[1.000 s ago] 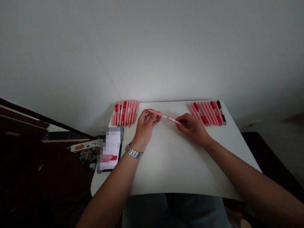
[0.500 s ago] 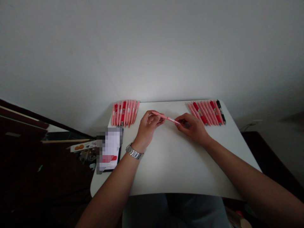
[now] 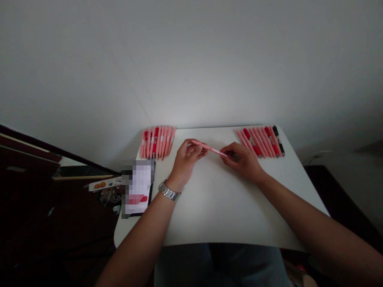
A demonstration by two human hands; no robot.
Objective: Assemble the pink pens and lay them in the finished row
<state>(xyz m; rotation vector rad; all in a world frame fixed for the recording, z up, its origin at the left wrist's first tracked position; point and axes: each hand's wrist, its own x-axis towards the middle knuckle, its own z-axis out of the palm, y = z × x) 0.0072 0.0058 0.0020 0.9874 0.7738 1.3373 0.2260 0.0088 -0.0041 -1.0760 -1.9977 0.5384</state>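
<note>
A slim pink pen point(image 3: 214, 150) is held above the middle of the white table point(image 3: 227, 215), tilted down to the right. My left hand point(image 3: 188, 157) pinches its left part between thumb and fingers; a silver metal watch circles that wrist. Closed around the pen's right end is my right hand point(image 3: 241, 159), whose fingers partly hide the tip. Beyond my left hand lies a row of pink and red pens point(image 3: 158, 143), side by side. A second row of pink, red and black pens point(image 3: 261, 142) rests behind my right hand.
A tablet-like device point(image 3: 139, 189), its screen blurred out, lies at the table's left edge. Left of the table are a sticker-covered strip point(image 3: 103, 184) and clutter on the dark floor. A pale wall point(image 3: 191, 71) rises directly behind the table.
</note>
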